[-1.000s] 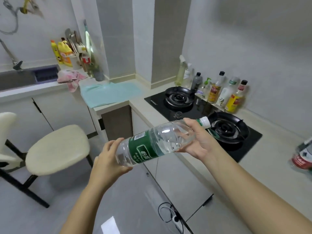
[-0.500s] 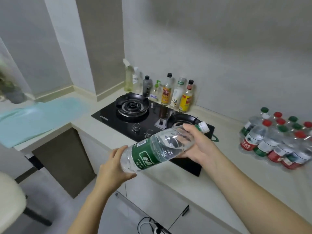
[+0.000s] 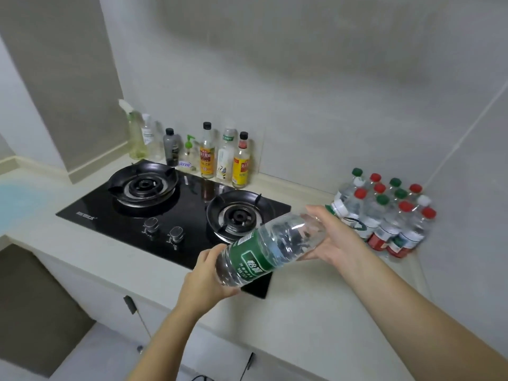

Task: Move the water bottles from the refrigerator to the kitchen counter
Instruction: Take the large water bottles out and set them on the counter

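Note:
A clear water bottle (image 3: pixel 264 251) with a green label lies nearly level in the air above the front edge of the counter, its neck pointing right. My left hand (image 3: pixel 203 279) cups its base from below and behind. My right hand (image 3: pixel 334 240) wraps round its shoulder near the neck. At the right end of the cream counter (image 3: pixel 316 312) stands a cluster of several water bottles (image 3: pixel 384 215) with red, green and white caps, just beyond my right hand.
A black two-burner gas hob (image 3: pixel 170 204) is set in the counter, left of the held bottle. Several sauce and cleaner bottles (image 3: pixel 206 151) line the wall behind it. A pale blue cloth (image 3: pixel 16 204) lies at far left. Cabinet doors (image 3: pixel 110 303) run below.
The view has swung right from the sink and stool to the hob. Both hands have carried the bottle rightward, closer to the cluster of bottles.

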The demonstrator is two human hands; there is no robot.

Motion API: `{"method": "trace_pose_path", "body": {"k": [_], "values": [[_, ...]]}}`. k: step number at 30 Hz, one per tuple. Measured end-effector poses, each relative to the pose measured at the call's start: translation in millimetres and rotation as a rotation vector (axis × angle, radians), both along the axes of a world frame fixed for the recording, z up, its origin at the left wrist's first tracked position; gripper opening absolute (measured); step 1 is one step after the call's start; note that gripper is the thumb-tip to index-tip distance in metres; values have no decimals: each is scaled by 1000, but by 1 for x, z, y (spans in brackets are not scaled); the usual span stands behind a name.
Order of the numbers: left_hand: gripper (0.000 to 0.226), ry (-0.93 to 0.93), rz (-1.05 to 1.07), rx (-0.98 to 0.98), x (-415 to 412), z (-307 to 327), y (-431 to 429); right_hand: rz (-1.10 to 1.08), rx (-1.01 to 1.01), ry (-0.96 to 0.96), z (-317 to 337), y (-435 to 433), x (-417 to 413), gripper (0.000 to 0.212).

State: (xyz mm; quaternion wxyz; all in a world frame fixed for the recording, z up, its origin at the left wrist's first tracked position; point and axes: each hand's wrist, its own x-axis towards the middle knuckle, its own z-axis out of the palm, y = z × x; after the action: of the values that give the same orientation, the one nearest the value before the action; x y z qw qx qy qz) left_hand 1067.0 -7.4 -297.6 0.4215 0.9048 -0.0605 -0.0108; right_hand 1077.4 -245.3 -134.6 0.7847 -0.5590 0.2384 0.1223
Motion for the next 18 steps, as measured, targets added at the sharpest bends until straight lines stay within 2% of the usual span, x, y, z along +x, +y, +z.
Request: {"method": "trace_pose_path", "body": {"k": [7,13,18], "values": [[89,62,-4,-71,33,-19,-103,-61,-130,-53,-10,-76,33,14],[75,118,2,31,60,-31,-177,-120,-168,-148,-32,-120,64,18],[82,168,7,38,83,-39,-217,-203,-205,-234,-43,-127,90,24]]}}
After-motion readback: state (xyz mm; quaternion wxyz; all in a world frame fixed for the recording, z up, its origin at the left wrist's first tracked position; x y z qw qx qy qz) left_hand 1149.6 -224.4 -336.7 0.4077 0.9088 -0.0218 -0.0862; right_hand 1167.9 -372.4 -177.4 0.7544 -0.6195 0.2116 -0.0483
